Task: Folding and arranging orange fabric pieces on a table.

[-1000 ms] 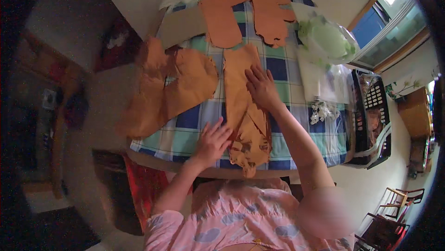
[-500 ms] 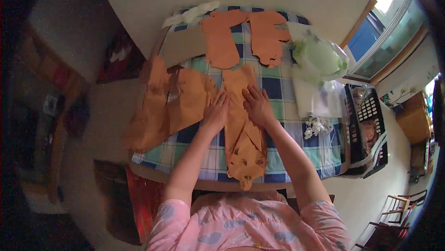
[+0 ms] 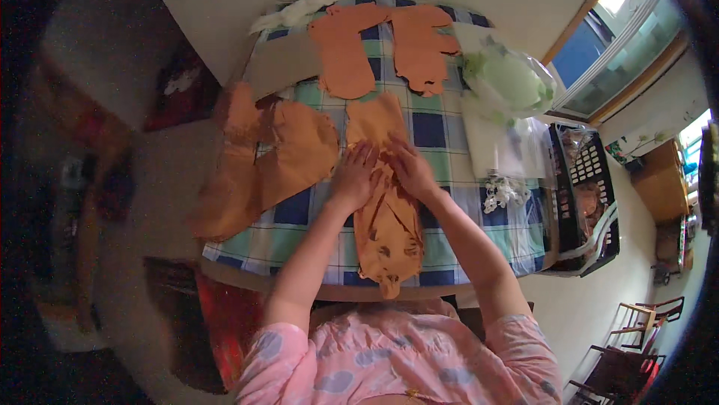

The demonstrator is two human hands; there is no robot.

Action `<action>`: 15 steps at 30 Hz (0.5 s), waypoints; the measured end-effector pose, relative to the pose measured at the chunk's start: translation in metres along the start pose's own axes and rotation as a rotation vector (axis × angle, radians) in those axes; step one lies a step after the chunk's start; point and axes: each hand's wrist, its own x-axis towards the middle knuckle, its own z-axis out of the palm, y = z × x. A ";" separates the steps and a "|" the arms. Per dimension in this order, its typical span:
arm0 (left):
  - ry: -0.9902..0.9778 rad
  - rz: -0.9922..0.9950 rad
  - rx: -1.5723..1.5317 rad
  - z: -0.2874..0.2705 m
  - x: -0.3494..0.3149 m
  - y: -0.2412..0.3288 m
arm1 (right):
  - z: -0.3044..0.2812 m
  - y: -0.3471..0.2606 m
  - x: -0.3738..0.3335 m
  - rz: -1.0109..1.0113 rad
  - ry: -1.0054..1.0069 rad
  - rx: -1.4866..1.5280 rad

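A long, soft-looking orange-brown piece (image 3: 388, 236) lies lengthwise in front of me on a checked cloth (image 3: 299, 248). Creases and dark marks cover its near half, and a small rounded tab sticks out at its near end. I cannot tell what it is. My left hand (image 3: 356, 177) rests flat across its middle, fingers stretched away from me. Beside it, my right hand (image 3: 412, 171) lies on the piece's right side with its fingers extended. The hands almost meet and partly cover the piece. To the left is a wider orange-brown piece (image 3: 296, 150), creased and irregular.
Two flat salmon-orange pieces (image 3: 344, 61) (image 3: 421, 46) lie at the back. A grey-beige sheet (image 3: 288, 68) and a white bundle (image 3: 299, 12) are far left. On the right are a clear bag with something pale green (image 3: 509, 83), small white bits (image 3: 503, 194) and a black basket (image 3: 592, 173).
My left hand has slid inward over the orange-brown piece, so the hands are closer together. The whole view has shifted slightly; the other pieces stay in place.
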 end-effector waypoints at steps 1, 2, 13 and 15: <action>0.002 -0.004 -0.001 0.001 -0.002 -0.004 | -0.001 -0.004 -0.013 0.060 -0.025 0.173; 0.022 0.010 0.022 0.002 -0.003 -0.007 | -0.002 -0.009 -0.027 0.121 -0.051 0.345; 0.083 0.021 0.024 0.002 -0.002 -0.008 | -0.087 -0.094 -0.153 0.392 -0.594 0.776; 0.022 0.014 0.024 0.000 -0.002 -0.008 | -0.089 -0.086 -0.144 0.439 -0.659 0.740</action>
